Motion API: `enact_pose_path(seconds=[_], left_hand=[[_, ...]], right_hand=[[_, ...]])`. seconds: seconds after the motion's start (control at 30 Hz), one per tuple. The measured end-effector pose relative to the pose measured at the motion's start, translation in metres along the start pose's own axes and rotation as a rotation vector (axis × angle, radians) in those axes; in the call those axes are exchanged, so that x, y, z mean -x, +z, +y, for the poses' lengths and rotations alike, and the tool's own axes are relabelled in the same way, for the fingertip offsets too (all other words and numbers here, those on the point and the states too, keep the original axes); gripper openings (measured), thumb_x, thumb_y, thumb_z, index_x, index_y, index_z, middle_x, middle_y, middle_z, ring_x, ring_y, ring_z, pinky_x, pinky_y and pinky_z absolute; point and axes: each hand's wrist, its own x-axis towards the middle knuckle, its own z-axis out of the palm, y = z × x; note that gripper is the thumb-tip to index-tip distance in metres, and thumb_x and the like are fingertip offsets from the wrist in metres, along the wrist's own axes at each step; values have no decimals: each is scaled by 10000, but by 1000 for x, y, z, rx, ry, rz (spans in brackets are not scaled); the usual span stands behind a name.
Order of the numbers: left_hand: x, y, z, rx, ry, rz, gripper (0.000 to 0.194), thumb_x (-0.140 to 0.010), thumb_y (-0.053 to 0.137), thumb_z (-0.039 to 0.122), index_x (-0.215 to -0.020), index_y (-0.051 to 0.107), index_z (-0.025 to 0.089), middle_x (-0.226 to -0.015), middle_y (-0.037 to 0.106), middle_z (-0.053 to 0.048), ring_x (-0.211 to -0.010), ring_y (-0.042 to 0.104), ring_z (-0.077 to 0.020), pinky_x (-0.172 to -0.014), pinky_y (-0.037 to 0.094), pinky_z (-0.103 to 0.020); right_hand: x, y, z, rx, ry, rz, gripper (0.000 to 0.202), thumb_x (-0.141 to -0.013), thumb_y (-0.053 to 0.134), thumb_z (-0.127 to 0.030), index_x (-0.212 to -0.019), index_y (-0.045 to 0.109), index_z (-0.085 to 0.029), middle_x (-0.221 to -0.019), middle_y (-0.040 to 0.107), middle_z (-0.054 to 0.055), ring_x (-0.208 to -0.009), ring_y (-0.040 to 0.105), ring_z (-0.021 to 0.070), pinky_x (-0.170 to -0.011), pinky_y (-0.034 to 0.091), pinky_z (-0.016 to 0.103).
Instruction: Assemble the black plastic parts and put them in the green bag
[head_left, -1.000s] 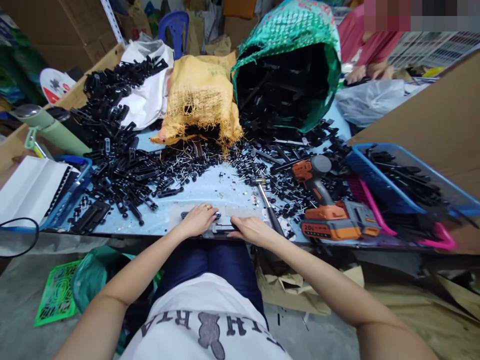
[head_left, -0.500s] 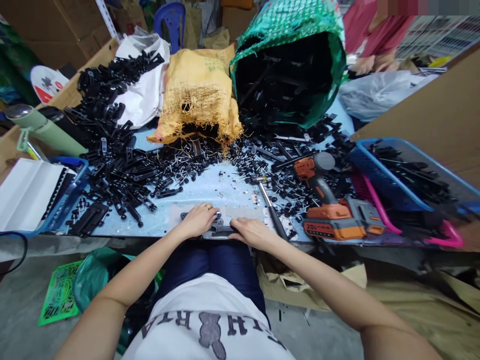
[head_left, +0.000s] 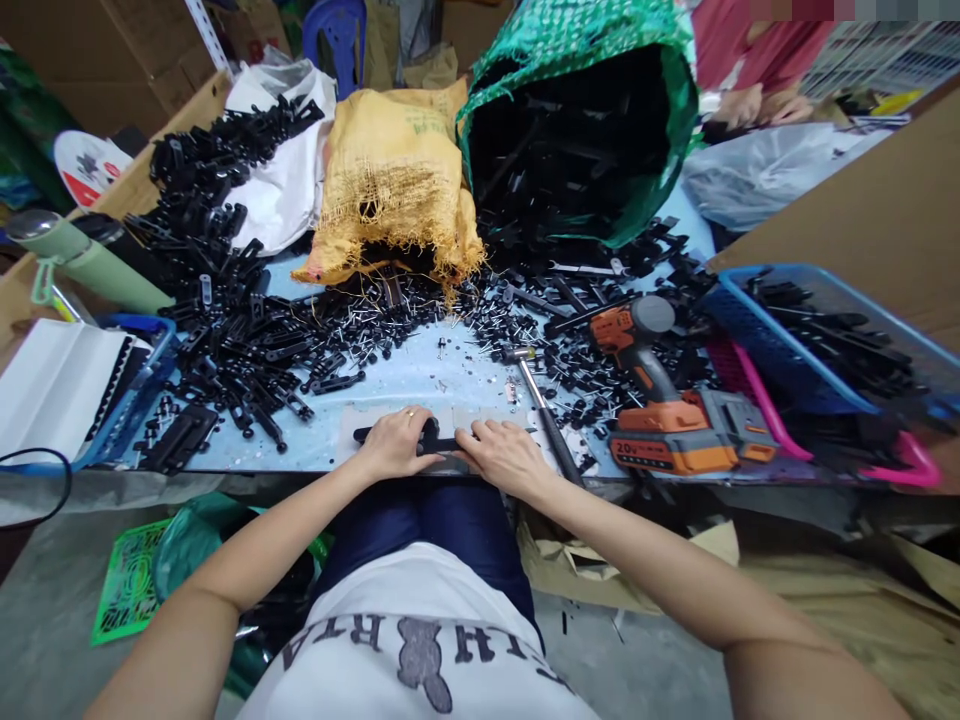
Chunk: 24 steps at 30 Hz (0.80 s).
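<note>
At the near edge of the table, a long black plastic part (head_left: 444, 444) lies across between my two hands. My left hand (head_left: 397, 442) is closed around its left portion, with one dark end poking out past the knuckles. My right hand (head_left: 501, 454) grips the right portion, fingers bent over the top. Its exact kind cannot be made out, since the fingers cover much of it. Beneath is a pale grey board (head_left: 352, 420). A hammer (head_left: 546, 415) rests just right of my right hand, its head pointing away from me.
An orange cordless drill (head_left: 652, 400) stands at the right, before a blue basket (head_left: 795, 345) of black parts. Black parts (head_left: 232, 340) heap at the left. Loose screws (head_left: 375, 325) lie beyond my hands, below a yellow sack (head_left: 397, 170) and green sack (head_left: 577, 50). A co-worker's hands (head_left: 761, 105) show far right.
The black part has been turned, so a narrow dark side shows where a wider greyish face was. My left fingers have shifted around it, and my right fingers now curl over it.
</note>
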Motion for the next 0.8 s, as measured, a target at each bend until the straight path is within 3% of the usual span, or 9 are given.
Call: enact_pose_path(seconds=[0.2, 0.33, 0.43, 0.5, 0.57, 0.67, 0.73, 0.8], left_hand=[[6, 3, -5, 25, 89, 68, 410, -788, 544, 520, -995, 490, 170, -902, 600, -78, -816, 606, -212, -687, 469, -309], [2, 0, -2, 11, 40, -31, 483, -763, 524, 604, -979, 507, 172, -871, 613, -75, -792, 610, -221, -685, 464, -312], [-26, -2, -2, 37, 24, -134, 544, -769, 466, 660, -1014, 515, 178, -914, 625, -88, -869, 606, -247, -731, 462, -330], [-61, -1, -5, 60, -79, -73, 493, -853, 382, 589, -1082, 500, 169, -1012, 615, -115, -968, 587, -255, -783, 451, -339], [-103, 0, -10, 50, -311, 71, 458, -915, 301, 492, -1123, 487, 128, -1047, 603, -158, -997, 583, -264, -813, 440, -356], [-152, 1, -15, 81, -473, 99, 328, -895, 436, 341, -1078, 542, 91, -1005, 619, -190, -967, 602, -278, -820, 440, -361], [-159, -2, -18, 114, -477, 107, 215, -861, 481, 221, -995, 589, 92, -979, 635, -181, -962, 608, -265, -831, 443, -345], [-141, -6, -23, 123, -447, 146, 178, -847, 478, 174, -960, 604, 119, -976, 648, -141, -966, 609, -230, -853, 445, -318]], right_hand=[[-6, -16, 2, 1, -38, 3, 320, -956, 299, -406, -997, 542, -202, -865, 580, 83, -770, 542, 185, -653, 270, 286], [-7, -6, 13, -26, -92, -2, 362, -949, 304, -445, -985, 559, -190, -856, 589, 78, -762, 540, 170, -643, 275, 275], [-6, 10, 28, -104, -89, -21, 401, -935, 330, -479, -953, 592, -175, -834, 603, 72, -789, 537, 169, -652, 293, 268], [-10, 18, 41, -146, -61, 1, 405, -931, 345, -477, -931, 614, -175, -854, 610, 75, -837, 525, 179, -697, 311, 274], [-21, 23, 57, -148, 4, 44, 378, -939, 349, -437, -950, 621, -176, -908, 608, 86, -885, 504, 194, -747, 322, 289], [-52, 23, 82, -56, 250, 104, 316, -945, 339, -311, -1064, 590, -160, -1019, 582, 118, -954, 461, 223, -779, 327, 309], [-78, 24, 96, 20, 375, 96, 305, -930, 333, -224, -1129, 552, -148, -1085, 558, 136, -999, 432, 237, -785, 326, 317], [-100, 25, 105, 51, 384, 65, 300, -914, 336, -171, -1128, 544, -146, -1098, 557, 138, -1014, 422, 238, -780, 324, 316]])
